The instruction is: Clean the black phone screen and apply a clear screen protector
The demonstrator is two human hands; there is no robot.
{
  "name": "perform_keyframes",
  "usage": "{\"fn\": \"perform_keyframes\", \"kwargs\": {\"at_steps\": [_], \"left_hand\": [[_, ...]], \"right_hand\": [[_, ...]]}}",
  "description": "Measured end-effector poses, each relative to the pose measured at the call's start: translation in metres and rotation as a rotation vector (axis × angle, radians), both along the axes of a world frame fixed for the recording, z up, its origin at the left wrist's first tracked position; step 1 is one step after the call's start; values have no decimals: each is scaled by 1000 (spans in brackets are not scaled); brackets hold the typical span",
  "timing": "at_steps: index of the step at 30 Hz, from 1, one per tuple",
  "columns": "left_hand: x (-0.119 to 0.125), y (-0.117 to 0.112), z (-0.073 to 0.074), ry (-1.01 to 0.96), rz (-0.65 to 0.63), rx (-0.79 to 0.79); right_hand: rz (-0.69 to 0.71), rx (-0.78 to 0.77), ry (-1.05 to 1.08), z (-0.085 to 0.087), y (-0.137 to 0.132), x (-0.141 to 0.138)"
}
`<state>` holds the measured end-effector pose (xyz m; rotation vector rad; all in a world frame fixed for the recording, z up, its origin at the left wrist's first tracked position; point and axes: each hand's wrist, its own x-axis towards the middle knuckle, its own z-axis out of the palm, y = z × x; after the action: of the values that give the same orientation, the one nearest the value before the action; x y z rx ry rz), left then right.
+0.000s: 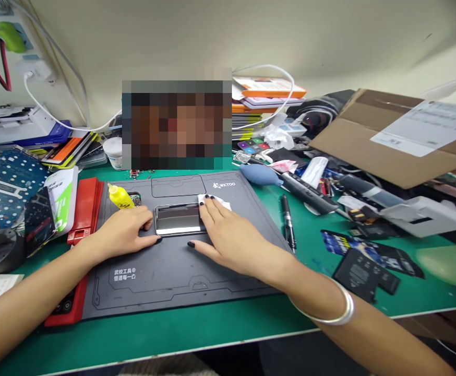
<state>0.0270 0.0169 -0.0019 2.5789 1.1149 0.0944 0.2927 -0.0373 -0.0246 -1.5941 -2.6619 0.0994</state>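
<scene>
Flat on a dark grey repair mat (165, 282), mid-surface: a smartphone (178, 219), glossy face up. Against its left edge, the left hand (124, 232), fingers loosely spread, thumb along the lower edge, bracing rather than clamped. Over its upper right corner, the right hand (228, 237), fingers straight and together, pressing a white wipe (216, 201) onto the glass. Just behind the left hand, a yellow bottle (119, 197). To the right, on the green surface (173, 334), a black pen (288, 219).
</scene>
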Motion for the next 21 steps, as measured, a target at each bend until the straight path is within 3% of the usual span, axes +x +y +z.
{"fn": "perform_keyframes", "kwargs": {"at_steps": [3,6,8,14,21], "left_hand": [[-1,1,-2,-9,-3,2],[-2,1,-3,-19,-1,5],[-2,1,-3,-22,-2,5],[-2,1,-3,-1,-3,3],[-2,0,-2,-6,-13,19]], "right_hand": [[-17,40,-26,-1,-13,-5],[218,12,-31,7,-26,-16],[280,-2,-36,12,-25,-18],[36,2,-86,16,-8,-8],[117,30,-88,19,-15,-19]]}}
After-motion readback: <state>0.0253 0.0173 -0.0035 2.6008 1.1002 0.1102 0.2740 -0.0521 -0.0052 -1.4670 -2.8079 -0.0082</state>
